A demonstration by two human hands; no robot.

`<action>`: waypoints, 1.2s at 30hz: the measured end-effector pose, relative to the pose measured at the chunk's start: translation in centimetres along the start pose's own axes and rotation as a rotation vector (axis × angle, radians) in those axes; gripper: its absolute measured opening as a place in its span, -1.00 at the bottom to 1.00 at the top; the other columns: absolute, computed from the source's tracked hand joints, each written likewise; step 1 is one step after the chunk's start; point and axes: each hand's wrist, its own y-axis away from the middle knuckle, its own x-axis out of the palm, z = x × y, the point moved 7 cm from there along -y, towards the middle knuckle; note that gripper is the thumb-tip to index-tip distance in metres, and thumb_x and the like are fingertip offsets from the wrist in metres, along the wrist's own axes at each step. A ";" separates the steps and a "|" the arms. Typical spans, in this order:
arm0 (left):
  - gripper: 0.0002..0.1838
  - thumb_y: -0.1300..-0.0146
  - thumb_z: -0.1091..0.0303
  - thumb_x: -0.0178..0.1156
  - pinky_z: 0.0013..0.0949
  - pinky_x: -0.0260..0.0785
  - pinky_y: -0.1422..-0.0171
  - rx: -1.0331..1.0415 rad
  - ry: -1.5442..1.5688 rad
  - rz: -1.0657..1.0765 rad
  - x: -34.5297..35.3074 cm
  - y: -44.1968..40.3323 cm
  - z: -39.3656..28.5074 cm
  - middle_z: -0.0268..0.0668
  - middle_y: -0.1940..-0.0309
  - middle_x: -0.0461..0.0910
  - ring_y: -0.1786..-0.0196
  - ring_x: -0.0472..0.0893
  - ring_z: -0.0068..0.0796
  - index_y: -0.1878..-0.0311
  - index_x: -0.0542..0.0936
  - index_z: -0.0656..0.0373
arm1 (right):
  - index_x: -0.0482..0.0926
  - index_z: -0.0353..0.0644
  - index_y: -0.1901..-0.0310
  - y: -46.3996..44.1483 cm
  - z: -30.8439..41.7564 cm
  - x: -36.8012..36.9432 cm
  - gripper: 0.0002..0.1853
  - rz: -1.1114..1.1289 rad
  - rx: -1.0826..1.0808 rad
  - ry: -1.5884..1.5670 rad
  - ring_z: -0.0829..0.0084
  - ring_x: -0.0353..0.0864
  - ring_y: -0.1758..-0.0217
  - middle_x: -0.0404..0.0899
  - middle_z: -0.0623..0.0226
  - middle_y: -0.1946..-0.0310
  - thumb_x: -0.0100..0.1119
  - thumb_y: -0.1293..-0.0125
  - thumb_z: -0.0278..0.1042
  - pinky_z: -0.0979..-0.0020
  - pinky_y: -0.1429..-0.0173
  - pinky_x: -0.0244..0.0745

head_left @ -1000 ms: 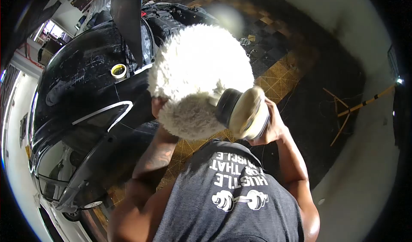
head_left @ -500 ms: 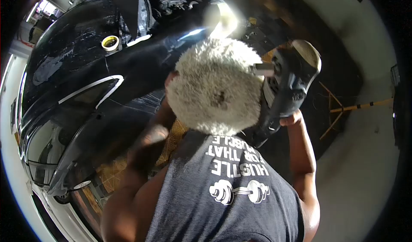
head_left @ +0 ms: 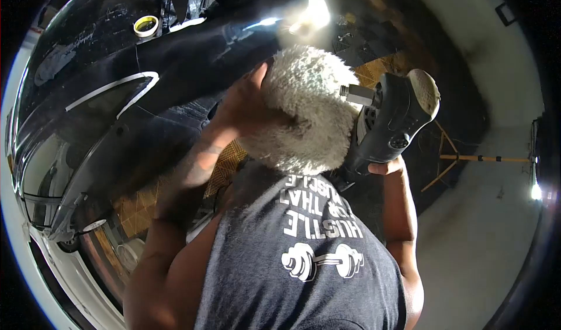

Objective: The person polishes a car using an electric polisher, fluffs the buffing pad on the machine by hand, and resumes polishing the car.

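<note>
A fluffy white wool polishing pad (head_left: 318,90) is in front of my chest. My left hand (head_left: 248,105) grips it from the left side, with the thumb along its upper edge and the other fingers over the face near the centre hole, partly lost in shadow. My right hand (head_left: 388,166) is wrapped around the handle of a black power polisher (head_left: 388,119), held to the right of the pad. From the polisher's head a bare metal spindle (head_left: 359,95) points left, at the pad's right edge. Whether spindle and pad touch, I cannot tell.
A glossy black car (head_left: 87,84) with white masking tape around a light fills the left. A yellow-cored tape roll (head_left: 146,26) rests on it. At the right stands a yellow tripod (head_left: 459,156) before a pale wall. A bright lamp glares at the top.
My left hand has come from behind the pad's left edge onto its face, and the pad has turned. The polisher has shifted slightly in my right hand's hold. The view has tilted a little.
</note>
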 end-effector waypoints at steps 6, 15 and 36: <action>-0.07 -0.04 0.15 0.44 -0.26 0.49 -0.20 0.059 0.148 0.127 0.8 -0.4 0.1 0.15 -0.09 0.61 -0.14 0.64 -0.18 -0.35 0.26 0.55 | 0.36 -0.30 -0.34 1.3 2.1 -1.1 0.11 0.094 -0.106 -0.270 0.14 0.51 -0.20 0.50 0.05 -0.12 0.58 0.30 0.07 0.08 -0.26 0.43; -0.43 -0.13 0.12 0.33 -0.11 0.56 0.02 0.326 -0.175 0.241 7.2 -3.5 -6.2 0.07 0.12 0.66 0.10 0.68 0.06 -0.11 0.52 0.34 | 0.52 -0.32 -0.24 -1.7 6.4 9.7 0.08 0.575 -0.174 0.287 -0.09 0.16 -0.53 0.24 -0.17 -0.42 0.63 0.43 0.09 -0.02 -0.57 0.04; -0.21 -0.08 0.30 0.26 0.07 0.15 -0.53 0.578 -0.212 0.411 9.0 -2.1 -5.6 -0.01 -0.31 0.43 -0.38 0.29 0.35 -0.44 0.28 0.05 | 0.56 -0.31 -0.14 2.2 4.9 9.8 -0.03 0.283 -0.099 0.661 -0.02 0.52 -0.29 0.42 -0.11 -0.29 0.50 0.54 -0.16 0.11 -0.30 0.51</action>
